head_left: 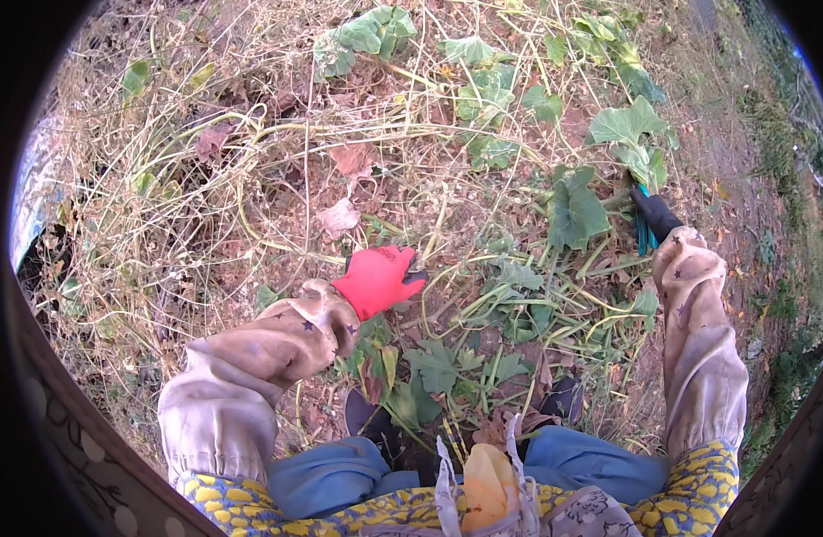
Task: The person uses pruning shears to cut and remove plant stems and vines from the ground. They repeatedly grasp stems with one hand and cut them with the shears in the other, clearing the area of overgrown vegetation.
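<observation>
My left hand (380, 279), in a red glove with dark fingers, is low over the vines left of centre. Its fingers are curled, with a pale vine stem (437, 231) at the fingertips. Farther right, my right hand (655, 213) wears a dark glove. Its fingers look closed, and narrow teal parts show beside it; whether these are glove or tool I cannot tell. A broad green leaf (628, 125) rises just beyond this hand. Another large leaf (576, 211) stands to its left. Cut-looking green stalks (510, 304) lie between my hands.
Dry, tangled vines (188, 192) cover the ground to the left and ahead. Brown fallen leaves (340, 217) lie among them. More green leaves (365, 38) grow at the far side. By my dark shoes (369, 417) is a leafy heap (436, 369). Greenery (788, 179) lines the right edge.
</observation>
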